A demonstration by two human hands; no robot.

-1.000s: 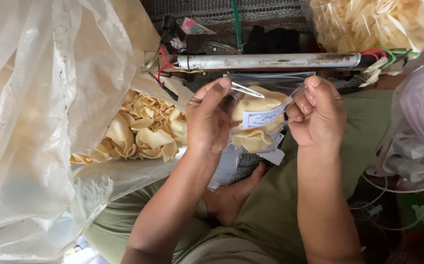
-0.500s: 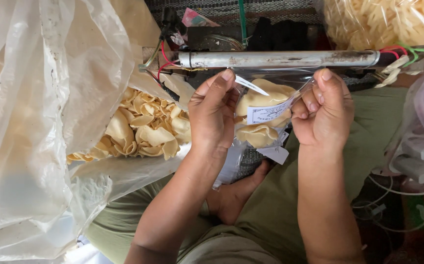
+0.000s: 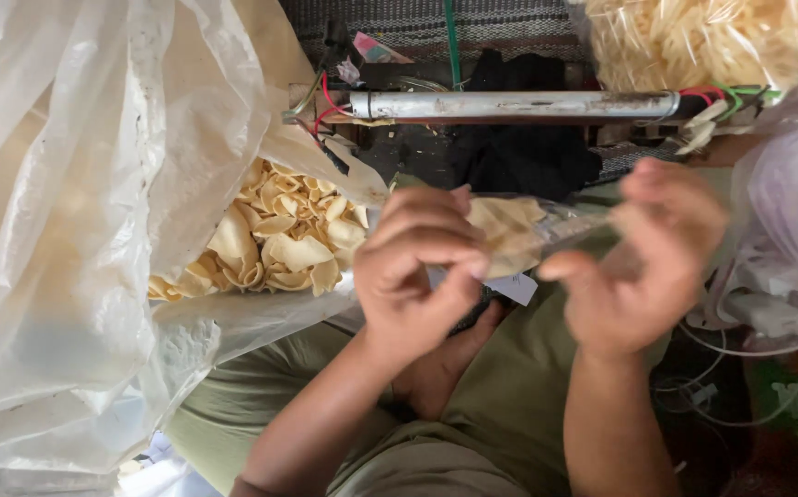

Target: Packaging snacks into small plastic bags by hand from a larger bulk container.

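Big plastic sack of crackers, metal bar.

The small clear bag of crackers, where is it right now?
The small bag is mid-frame in the head view, held between the left hand and right hand, below the metal bar.

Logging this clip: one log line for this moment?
left hand: grips cracker bag | right hand: at bag's other end, blurred | sealer bar: apart

The small bag of crackers sits between both hands; the sealer bar lies at twelve o'clock, the big sack of crackers at nine.
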